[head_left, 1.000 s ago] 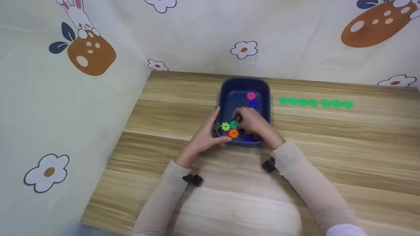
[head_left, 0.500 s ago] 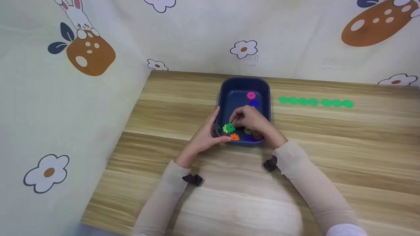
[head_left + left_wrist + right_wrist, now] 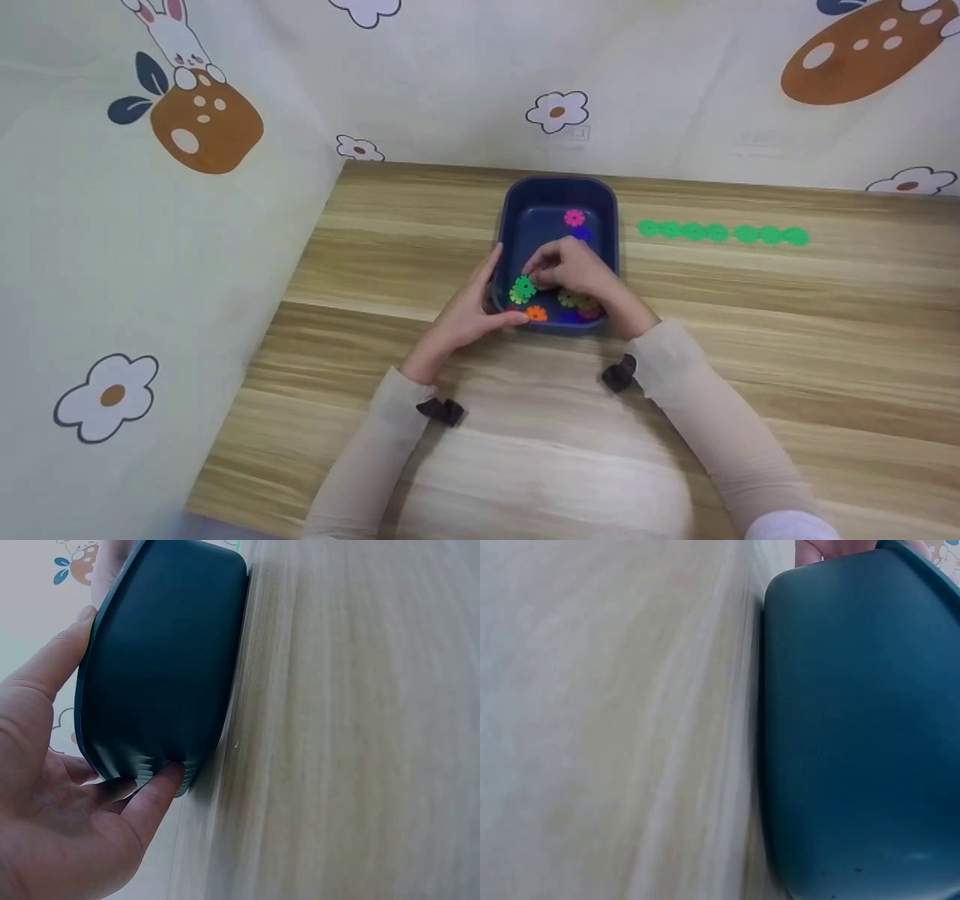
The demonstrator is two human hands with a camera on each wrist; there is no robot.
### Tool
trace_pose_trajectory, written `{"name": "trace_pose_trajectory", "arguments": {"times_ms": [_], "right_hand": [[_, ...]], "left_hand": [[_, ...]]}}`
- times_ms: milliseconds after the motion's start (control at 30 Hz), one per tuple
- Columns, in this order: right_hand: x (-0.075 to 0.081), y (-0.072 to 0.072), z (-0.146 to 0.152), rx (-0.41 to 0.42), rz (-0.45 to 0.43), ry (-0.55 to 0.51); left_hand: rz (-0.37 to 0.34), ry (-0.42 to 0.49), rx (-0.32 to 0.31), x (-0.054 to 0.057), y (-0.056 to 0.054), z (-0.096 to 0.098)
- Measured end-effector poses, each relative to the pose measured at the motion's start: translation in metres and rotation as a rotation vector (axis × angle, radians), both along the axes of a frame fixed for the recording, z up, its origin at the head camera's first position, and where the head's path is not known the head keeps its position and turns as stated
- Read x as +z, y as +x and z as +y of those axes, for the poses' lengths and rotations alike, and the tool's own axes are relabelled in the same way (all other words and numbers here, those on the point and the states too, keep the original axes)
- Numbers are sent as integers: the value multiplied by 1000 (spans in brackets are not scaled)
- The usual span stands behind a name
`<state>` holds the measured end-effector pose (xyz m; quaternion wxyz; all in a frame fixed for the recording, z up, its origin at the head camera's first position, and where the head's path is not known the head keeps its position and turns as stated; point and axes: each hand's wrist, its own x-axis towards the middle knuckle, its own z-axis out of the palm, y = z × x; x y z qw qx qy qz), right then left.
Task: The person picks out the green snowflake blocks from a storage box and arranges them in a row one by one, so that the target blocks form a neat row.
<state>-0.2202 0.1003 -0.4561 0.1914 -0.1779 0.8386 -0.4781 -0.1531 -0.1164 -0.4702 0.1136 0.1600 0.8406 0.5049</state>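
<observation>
In the head view, my right hand (image 3: 576, 267) is inside the dark blue plastic bin (image 3: 559, 189), its fingertips pinching a green snowflake disc (image 3: 526, 286). Just under that disc lies a yellow-green disc (image 3: 516, 297), partly covered. My left hand (image 3: 471, 313) holds the bin's near left corner, thumb at the near rim and fingers along the left wall. The left wrist view shows that hand (image 3: 67, 817) against the bin's outer wall (image 3: 161, 652). In the right wrist view, the bin's side (image 3: 862, 720) hides my right hand's work.
Also in the bin are an orange disc (image 3: 535, 313), a pink disc (image 3: 574, 217), a blue disc (image 3: 582, 235) and several others near the right hand. Right of the bin, green discs (image 3: 694, 231) lie in a row on the wooden table (image 3: 750, 330). A patterned wall rises behind.
The green disc has shifted slightly left in my right fingers and now overlaps the yellow-green one. The orange disc has slid toward the near rim. My left hand stays put.
</observation>
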Motion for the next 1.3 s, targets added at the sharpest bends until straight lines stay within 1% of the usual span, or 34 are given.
{"name": "trace_pose_trajectory", "arguments": {"times_ms": [100,300,433,667,1000,1133,1300], "right_hand": [[1,0,0,-14,-7,-40],[5,0,2,-55,-43,-181],[13,-1,7,-82,-47,-240],[32,-6,27,-145,-12,-242],[53,-9,68,-263,-14,-239],[56,-10,87,-300,4,-254],[55,-12,113,-338,39,-281]], "left_hand": [[2,0,0,0,0,0],[5,-7,4,0,-1,1],[-3,-2,11,0,-1,1],[-7,4,15,1,0,1],[-10,-17,28,-1,0,0],[5,-23,22,-1,0,0],[20,-7,10,-2,-1,0]]}}
